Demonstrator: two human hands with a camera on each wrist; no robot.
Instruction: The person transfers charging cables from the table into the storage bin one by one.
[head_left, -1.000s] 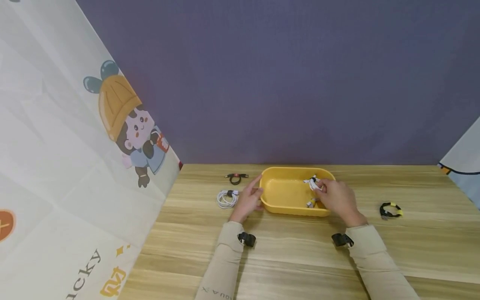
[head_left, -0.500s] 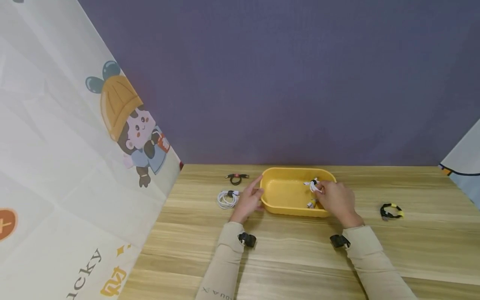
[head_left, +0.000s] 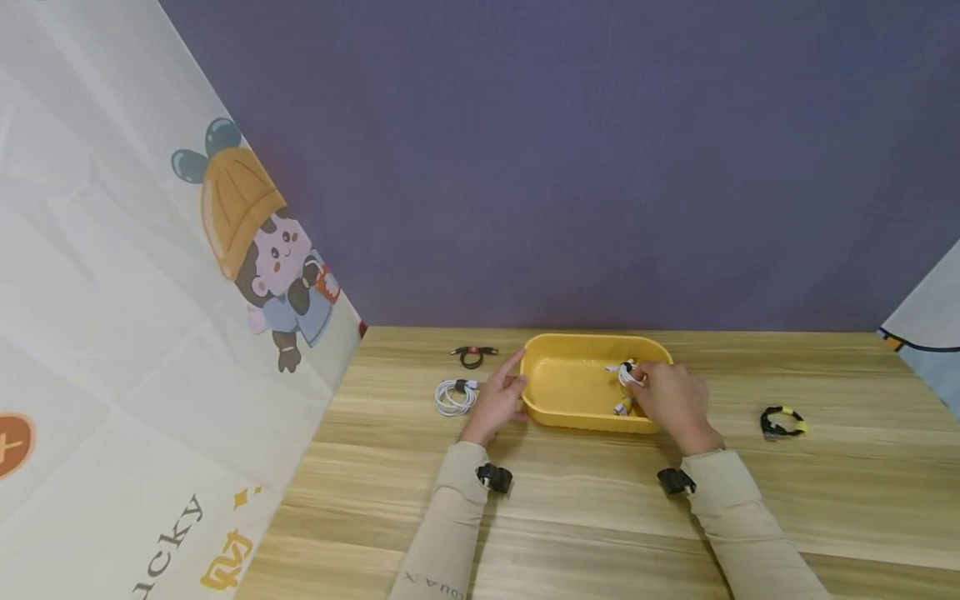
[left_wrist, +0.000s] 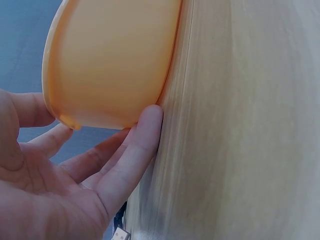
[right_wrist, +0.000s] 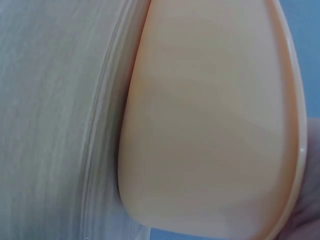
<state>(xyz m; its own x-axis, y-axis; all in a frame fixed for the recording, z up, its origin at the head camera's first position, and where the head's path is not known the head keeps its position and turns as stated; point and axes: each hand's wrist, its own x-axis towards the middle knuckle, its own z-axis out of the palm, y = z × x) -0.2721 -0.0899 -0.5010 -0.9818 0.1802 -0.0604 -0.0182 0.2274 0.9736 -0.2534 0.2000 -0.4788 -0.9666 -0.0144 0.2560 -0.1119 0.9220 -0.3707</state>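
Note:
My right hand [head_left: 677,402] reaches over the right end of a yellow plastic bin [head_left: 588,423] and pinches a coiled white cable [head_left: 628,377] with a black tie. Below that coil, inside the bin, lies another cable with a pale plug [head_left: 622,409], partly hidden by the hand. At the opposite end, my left hand [head_left: 495,400] touches the bin with fairly straight fingers. In the left wrist view its fingertips [left_wrist: 150,117] lie against the outer wall, the thumb at the rim. The right wrist view shows mostly the bin's outer wall [right_wrist: 205,115], with the hand mostly behind the rim.
Left of the bin, a short black cable with a red band [head_left: 472,357] lies behind a coiled white cable [head_left: 454,398]. A black looped cable with yellow bands [head_left: 782,422] lies to the right. A dark blue panel [head_left: 555,167] stands behind the wooden table [head_left: 585,517].
The right hand has shifted slightly left and lower with the white cable still pinched. The left hand and the bin stay where they were.

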